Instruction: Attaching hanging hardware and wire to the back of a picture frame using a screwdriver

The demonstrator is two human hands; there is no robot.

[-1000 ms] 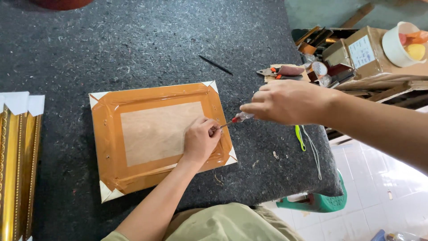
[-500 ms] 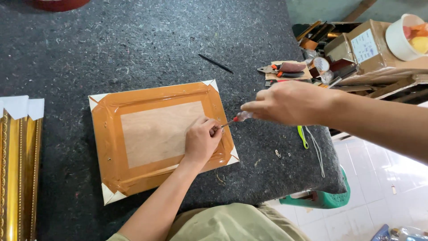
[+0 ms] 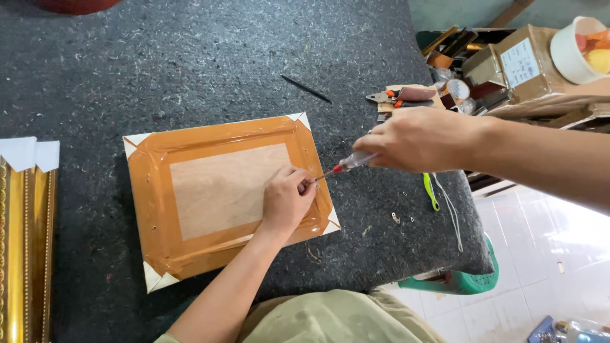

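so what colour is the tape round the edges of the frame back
Orange-brown, glossy tape bordering the paler board panel; the head view shows it best.

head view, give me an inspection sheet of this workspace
surface: dark felt-covered table, flecked with lint.
job's things: picture frame back, sealed with brown tape, white corner pieces; screwdriver tip at its right edge.
clutter: black pen-like stick, pliers, small metal bits, gold frames at left.
hands: left hand rests on frame by the tip; right hand grips screwdriver.
cables: white string and a green strip at table edge.
surroundings: cardboard boxes, white bowl, tiled floor, green stool.
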